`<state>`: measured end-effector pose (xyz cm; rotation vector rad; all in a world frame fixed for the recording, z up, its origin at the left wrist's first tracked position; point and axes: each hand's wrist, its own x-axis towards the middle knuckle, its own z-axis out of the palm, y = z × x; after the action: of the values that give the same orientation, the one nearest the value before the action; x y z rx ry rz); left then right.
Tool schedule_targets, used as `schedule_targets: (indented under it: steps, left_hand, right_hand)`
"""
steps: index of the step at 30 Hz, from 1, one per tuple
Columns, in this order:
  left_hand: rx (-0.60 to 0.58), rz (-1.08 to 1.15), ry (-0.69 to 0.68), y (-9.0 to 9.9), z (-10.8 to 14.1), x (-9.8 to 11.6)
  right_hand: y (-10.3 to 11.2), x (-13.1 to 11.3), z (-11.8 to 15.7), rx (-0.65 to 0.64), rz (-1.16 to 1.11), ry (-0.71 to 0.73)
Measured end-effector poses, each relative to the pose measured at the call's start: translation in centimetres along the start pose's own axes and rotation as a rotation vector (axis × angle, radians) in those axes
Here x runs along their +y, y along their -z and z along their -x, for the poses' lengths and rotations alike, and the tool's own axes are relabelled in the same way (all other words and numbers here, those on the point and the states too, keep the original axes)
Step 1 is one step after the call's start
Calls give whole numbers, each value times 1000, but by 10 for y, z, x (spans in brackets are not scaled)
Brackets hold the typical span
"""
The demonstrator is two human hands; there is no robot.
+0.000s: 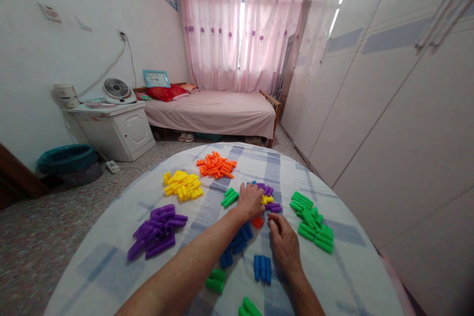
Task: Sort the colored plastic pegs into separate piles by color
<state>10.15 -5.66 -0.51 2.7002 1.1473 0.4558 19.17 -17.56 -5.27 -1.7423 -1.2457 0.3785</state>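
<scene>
My left hand [252,201] reaches across the middle of the table, fingers bent down over a cluster of short plastic tubes. Its fingertips are partly hidden, and what they grip cannot be made out. Just beside it are purple tubes [273,207], yellow tubes [267,200] and an orange-red piece [257,222]. Three or so green tubes [230,197] lie left of that hand. My right hand [286,243] rests near the purple tubes, loosely curled, thumb and index finger slightly apart with nothing visible between them. Blue tubes [262,269] lie in a row left of it; more blue tubes [240,239] show beside my left forearm.
On the round table's checked cloth [333,284] sit an orange pile [217,165], a yellow pile [182,185], a purple pile [159,231] and a green pile [312,221]. Green tubes [249,307] lie at the near edge. Beyond stand a bed [215,111] and wardrobe [403,133].
</scene>
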Motion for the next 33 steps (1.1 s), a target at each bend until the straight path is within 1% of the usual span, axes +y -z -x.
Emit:
schedule_targets:
  steps: [5,11,14,17,20,21,22,24,26,27,29,30,31,33]
  left_hand:
    - [71,124,20,2,-1,-4]
    - [176,363,77,9,-1,-18]
    - [226,436,98,22,4,-31]
    - [291,428,157,46,15,-58]
    - [355,280,249,77,32,-98]
    - [373,134,299,87,38,-112]
    - [363,-2,352,95,44,-126]
    - [307,-229,438,106,55,-151]
    - [238,-348,486,111,63,-169]
    - [213,-376,498,111,67,-174]
    - [190,-391,506,110,72,-175]
    - [195,-387,500,108,74,-170]
    - [213,-371,477,106,76,-162]
    - [279,-257,378,98,82,-139]
  right_hand:
    - [-1,1,0,9,-3,-2]
    - [-1,0,2,18,-2,-4]
    - [0,-1,2,3,5,-2]
    - [1,0,1,1,11,1]
    - [1,0,1,1,15,-10]
    - [1,0,0,-1,14,-14]
    - [1,0,0,-2,14,-18]
    - [0,0,0,-5,16,-25]
    - [-1,0,0,-5,22,-30]
    - [-1,1,0,-4,25,-32]
    - [-1,1,0,-4,31,-34]
    - [-1,1,0,-5,33,-32]
    - [-1,1,-1,-8,33,-29]
    - [0,0,0,-11,28,-25]
